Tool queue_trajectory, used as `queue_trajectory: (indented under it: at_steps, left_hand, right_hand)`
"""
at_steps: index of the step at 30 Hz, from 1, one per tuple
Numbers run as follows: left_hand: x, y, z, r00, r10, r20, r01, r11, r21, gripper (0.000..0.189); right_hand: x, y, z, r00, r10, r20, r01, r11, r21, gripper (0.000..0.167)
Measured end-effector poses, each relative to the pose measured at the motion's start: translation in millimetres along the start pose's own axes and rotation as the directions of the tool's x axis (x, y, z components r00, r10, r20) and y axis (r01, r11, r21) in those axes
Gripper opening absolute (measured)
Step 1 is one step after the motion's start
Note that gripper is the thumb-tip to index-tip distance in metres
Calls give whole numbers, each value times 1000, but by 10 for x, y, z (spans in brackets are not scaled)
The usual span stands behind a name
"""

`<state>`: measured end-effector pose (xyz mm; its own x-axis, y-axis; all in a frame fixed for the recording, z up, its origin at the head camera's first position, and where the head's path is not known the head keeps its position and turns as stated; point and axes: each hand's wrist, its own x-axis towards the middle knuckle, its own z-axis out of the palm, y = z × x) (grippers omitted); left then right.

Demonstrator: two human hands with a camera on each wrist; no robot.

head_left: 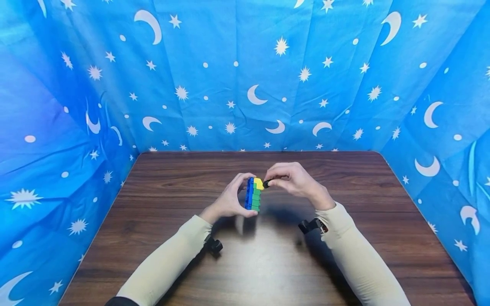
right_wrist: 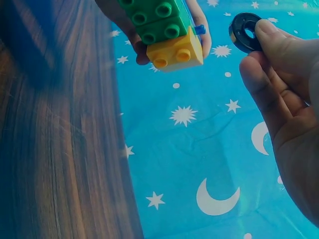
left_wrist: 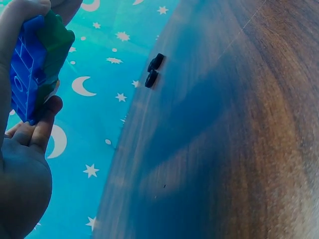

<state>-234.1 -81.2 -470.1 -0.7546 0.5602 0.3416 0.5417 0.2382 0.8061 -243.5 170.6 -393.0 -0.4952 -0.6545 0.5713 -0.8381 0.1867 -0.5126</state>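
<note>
My left hand holds a toy block assembly between thumb and fingers, above the table. It has a blue base, green studded blocks and a yellow studded block at one end. A small blue peg sticks out of its side beside the yellow block. Close by on the right, my right hand pinches a black toy wheel with a hole in its middle. In the right wrist view, a gap separates the wheel from the peg.
The dark wooden table lies under both hands. Two small black, wheel-like pieces show near the table's edge in the left wrist view. A blue curtain with moons and stars encloses the back and sides. Black cameras sit at the wrists.
</note>
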Motion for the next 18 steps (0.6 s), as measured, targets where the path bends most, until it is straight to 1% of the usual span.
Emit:
queue_trajectory:
  at_steps: [3, 7, 11, 14, 18]
  left_hand:
    - [6, 8, -22, 1000, 3, -2, -3, 1000, -8, 99]
    - [10, 16, -46, 1000, 6, -5, -6, 1000, -12, 99]
    - [15, 56, -70, 1000, 7, -18, -7, 1000, -24, 100]
    - [13, 129, -89, 1000, 9, -25, -10, 999, -40, 101]
    - [-8, 333, -140, 1000, 12, -22, -13, 999, -46, 97]
  right_hand:
    - [-12, -7, -28, 1000, 21, -21, -21, 1000, 4, 15]
    - [-29, -10, -55, 997, 46, -55, -46, 999, 1, 19]
    - [-26, -22, -80, 994, 64, -87, -65, 998, -6, 20]
    - [-13, -72, -108, 991, 69, -114, -72, 997, -23, 18]
    - [6, -207, -169, 985, 49, -164, -55, 998, -33, 18]
